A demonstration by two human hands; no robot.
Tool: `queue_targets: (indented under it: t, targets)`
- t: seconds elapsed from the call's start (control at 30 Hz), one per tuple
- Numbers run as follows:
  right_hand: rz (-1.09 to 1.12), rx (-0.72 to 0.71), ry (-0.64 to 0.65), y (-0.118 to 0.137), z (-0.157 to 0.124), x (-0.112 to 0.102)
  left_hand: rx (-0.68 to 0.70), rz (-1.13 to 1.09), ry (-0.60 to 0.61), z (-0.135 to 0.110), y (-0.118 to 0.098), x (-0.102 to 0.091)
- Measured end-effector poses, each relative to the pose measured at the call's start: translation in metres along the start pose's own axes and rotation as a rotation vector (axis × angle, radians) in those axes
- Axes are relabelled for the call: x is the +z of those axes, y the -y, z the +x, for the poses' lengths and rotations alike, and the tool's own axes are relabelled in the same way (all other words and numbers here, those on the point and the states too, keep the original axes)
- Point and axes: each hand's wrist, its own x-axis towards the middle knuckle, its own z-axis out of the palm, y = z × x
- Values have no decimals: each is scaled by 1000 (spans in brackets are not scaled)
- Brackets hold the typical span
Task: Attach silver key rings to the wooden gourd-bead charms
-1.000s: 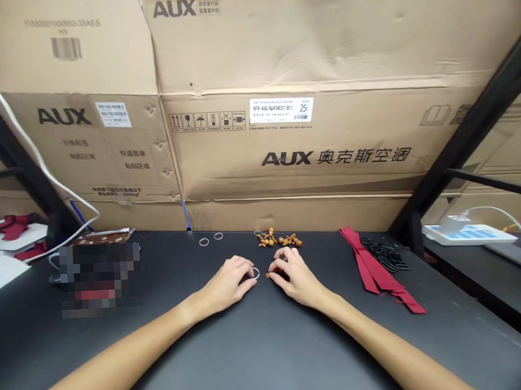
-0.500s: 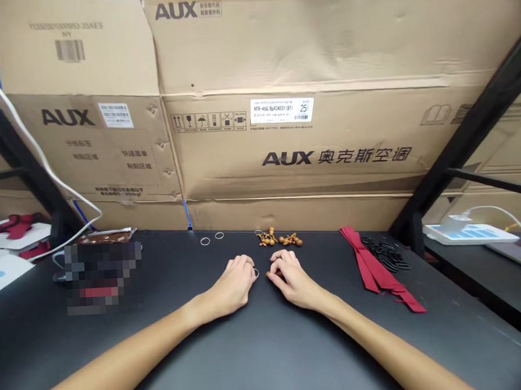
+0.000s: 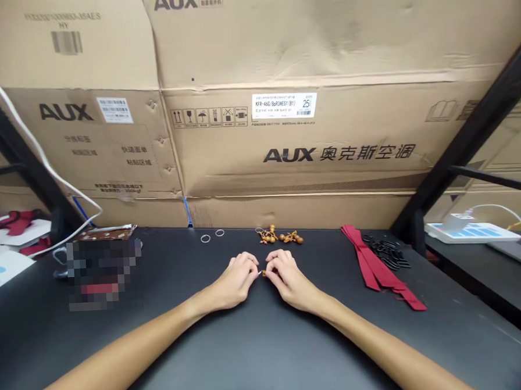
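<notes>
My left hand and my right hand meet fingertip to fingertip on the black table. The left pinches a small metal ring, now mostly hidden by its fingers. The right pinches a small brown wooden gourd charm that just shows between the two hands. Behind them lie more wooden gourd charms and two loose metal rings.
Red ribbons and a pile of black cords lie to the right. A blurred item sits at the left. Large cardboard boxes wall off the back. A power strip rests on the right-hand table.
Both hands have closed in until their fingertips touch, bringing ring and charm together. The ring, visible beside the left fingers earlier, is now hidden.
</notes>
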Motion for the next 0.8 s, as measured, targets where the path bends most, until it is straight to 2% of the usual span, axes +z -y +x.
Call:
queue_targets:
  t: [0.37, 0.8]
  targets:
    - [-28, -1, -27, -2, 0, 2, -62, -64, 29, 1, -4, -2]
    - [-183, 42, -5, -3, 0, 4, -36, -79, 33, 1, -4, -4]
